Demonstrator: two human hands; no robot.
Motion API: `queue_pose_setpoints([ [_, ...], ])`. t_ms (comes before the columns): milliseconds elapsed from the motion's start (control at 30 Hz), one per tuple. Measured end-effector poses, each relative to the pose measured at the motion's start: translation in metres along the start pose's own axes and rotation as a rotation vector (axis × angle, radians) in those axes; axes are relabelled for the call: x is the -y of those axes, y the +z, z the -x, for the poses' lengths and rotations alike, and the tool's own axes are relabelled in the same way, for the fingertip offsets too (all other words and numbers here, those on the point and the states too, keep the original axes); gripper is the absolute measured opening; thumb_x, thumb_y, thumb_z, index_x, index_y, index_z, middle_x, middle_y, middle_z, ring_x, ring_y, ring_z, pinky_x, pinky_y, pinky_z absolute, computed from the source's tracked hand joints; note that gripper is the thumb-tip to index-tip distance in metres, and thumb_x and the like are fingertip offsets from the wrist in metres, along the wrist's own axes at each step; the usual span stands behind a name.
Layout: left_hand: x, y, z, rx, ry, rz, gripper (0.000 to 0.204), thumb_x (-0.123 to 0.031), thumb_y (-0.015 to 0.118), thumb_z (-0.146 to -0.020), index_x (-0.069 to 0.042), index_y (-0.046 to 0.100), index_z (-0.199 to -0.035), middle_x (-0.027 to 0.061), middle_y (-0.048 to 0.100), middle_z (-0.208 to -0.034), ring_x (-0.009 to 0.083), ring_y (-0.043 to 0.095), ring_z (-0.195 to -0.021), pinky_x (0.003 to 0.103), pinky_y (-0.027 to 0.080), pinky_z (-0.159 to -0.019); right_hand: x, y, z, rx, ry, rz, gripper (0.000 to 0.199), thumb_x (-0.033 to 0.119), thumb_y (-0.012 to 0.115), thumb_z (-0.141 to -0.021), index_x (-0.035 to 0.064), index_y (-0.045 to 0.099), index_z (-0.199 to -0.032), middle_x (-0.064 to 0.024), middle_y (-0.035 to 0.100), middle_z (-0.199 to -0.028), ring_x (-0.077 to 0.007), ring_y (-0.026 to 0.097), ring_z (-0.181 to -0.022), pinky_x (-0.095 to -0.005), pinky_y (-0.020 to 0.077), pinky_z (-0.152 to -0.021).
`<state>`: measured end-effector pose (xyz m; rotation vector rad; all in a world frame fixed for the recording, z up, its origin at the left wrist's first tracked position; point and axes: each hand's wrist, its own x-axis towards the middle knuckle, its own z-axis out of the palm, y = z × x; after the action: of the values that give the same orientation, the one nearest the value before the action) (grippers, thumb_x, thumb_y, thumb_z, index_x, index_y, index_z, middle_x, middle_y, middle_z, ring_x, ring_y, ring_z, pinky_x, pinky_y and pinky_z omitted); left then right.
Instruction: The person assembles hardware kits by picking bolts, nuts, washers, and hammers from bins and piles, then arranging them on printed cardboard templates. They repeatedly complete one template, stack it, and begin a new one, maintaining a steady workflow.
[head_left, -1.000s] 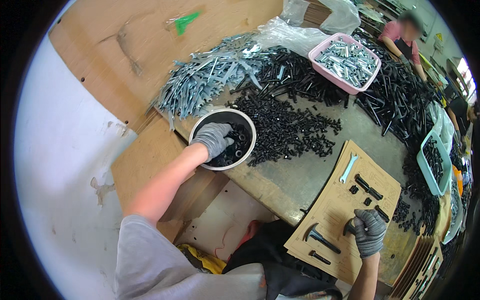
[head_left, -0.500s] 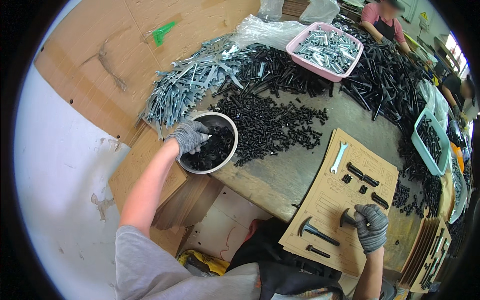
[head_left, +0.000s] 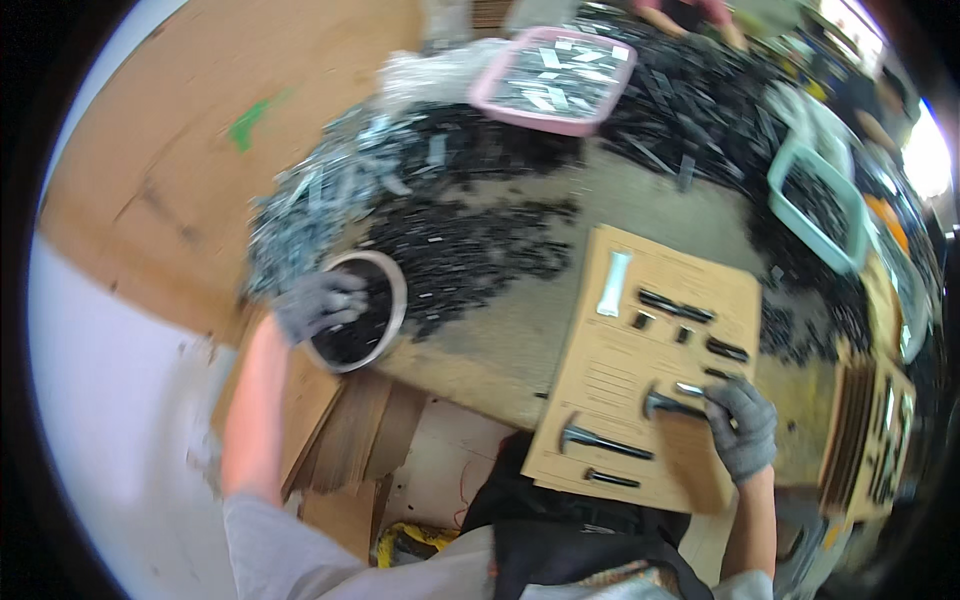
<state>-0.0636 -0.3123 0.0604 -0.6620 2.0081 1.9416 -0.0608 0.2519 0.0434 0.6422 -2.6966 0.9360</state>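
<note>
My left hand [head_left: 322,305], in a grey glove, reaches over the near-left rim of a round pale bowl [head_left: 398,310] of small black parts. Its fingers are curled; what they hold is blurred. My gloved right hand [head_left: 742,430] is closed above a brown printed card [head_left: 600,385], with a small silver piece [head_left: 690,388] at its fingertips. Beside those fingertips lies a black hammer-shaped part [head_left: 660,403]. A second black hammer-shaped part [head_left: 605,440], a black bolt [head_left: 612,479], a silver wrench [head_left: 614,284] and several short black pieces [head_left: 675,305] rest on the card.
Black bolts [head_left: 470,250] and silver wrenches [head_left: 330,190] are heaped behind the bowl. A pink basin [head_left: 545,122] holds silver tubes; a green basin [head_left: 820,245] holds black parts. More cards [head_left: 850,430] stand at right. Another person [head_left: 685,15] works at the back.
The whole view has shifted, moving the scene left and up, and is now blurred. My right hand is farther up the card, with a silver piece showing at its fingertips. The left stays at the bowl.
</note>
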Motion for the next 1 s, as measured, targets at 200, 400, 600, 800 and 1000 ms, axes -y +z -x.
queue_pose_setpoints([
  [200, -0.066, 0.193, -0.01, 0.357, 0.102, -0.239, 0.053, -0.013, 0.071, -0.075, 0.007, 0.053, -0.12, 0.0138, 0.064, -0.102, 0.0176, 0.066, -0.084, 0.024, 0.055, -0.067, -0.033, -0.01, -0.016, -0.064, 0.067, -0.062, 0.011, 0.008, 0.066, -0.079, 0.0053, 0.068, -0.089, -0.012, 0.063, -0.077, -0.0278, 0.063, -0.066, -0.0345, 0.0506, -0.06],
  [400, -0.018, 0.374, -0.065, 0.762, 0.054, -0.474, 0.035, -0.001, 0.063, -0.082, 0.005, 0.057, -0.117, 0.0121, 0.065, -0.094, 0.0177, 0.066, -0.079, 0.025, 0.057, -0.06, -0.058, -0.002, -0.017, -0.091, 0.028, -0.103, 0.012, 0.01, 0.066, -0.081, 0.0067, 0.068, -0.092, -0.0121, 0.065, -0.08, -0.0277, 0.065, -0.069, -0.0337, 0.0531, -0.063],
  [600, -0.002, 0.405, -0.071, 0.707, 0.39, -0.907, 0.043, -0.01, 0.07, -0.077, -0.001, 0.061, -0.119, 0.0081, 0.066, -0.091, 0.014, 0.063, -0.075, 0.026, 0.053, -0.067, -0.073, -0.004, -0.008, -0.084, 0.036, -0.066, 0.012, 0.011, 0.066, -0.081, 0.008, 0.068, -0.092, -0.0111, 0.065, -0.079, -0.0278, 0.064, -0.069, -0.0348, 0.0528, -0.063],
  [800, 0.002, 0.371, -0.083, 0.708, 0.3, -0.798, 0.046, -0.009, 0.068, -0.079, 0.001, 0.056, -0.123, 0.0076, 0.065, -0.099, 0.0134, 0.062, -0.088, 0.024, 0.053, -0.075, -0.066, 0.003, -0.014, 0.119, 0.021, 0.088, 0.018, 0.019, 0.064, -0.082, 0.0095, 0.068, -0.097, -0.0093, 0.065, -0.089, -0.0256, 0.064, -0.077, -0.0353, 0.0525, -0.067],
  [1000, 0.0, 0.355, -0.062, 0.633, -0.038, -0.3, 0.04, 0.008, 0.047, -0.088, 0.006, 0.048, -0.128, 0.012, 0.061, -0.108, 0.0168, 0.063, -0.09, 0.025, 0.057, -0.075, -0.058, 0.033, -0.022, 0.252, -0.15, 0.366, 0.032, 0.033, 0.061, -0.083, 0.0111, 0.069, -0.104, -0.0103, 0.061, -0.115, -0.028, 0.051, -0.116, -0.0412, 0.0401, -0.098],
])
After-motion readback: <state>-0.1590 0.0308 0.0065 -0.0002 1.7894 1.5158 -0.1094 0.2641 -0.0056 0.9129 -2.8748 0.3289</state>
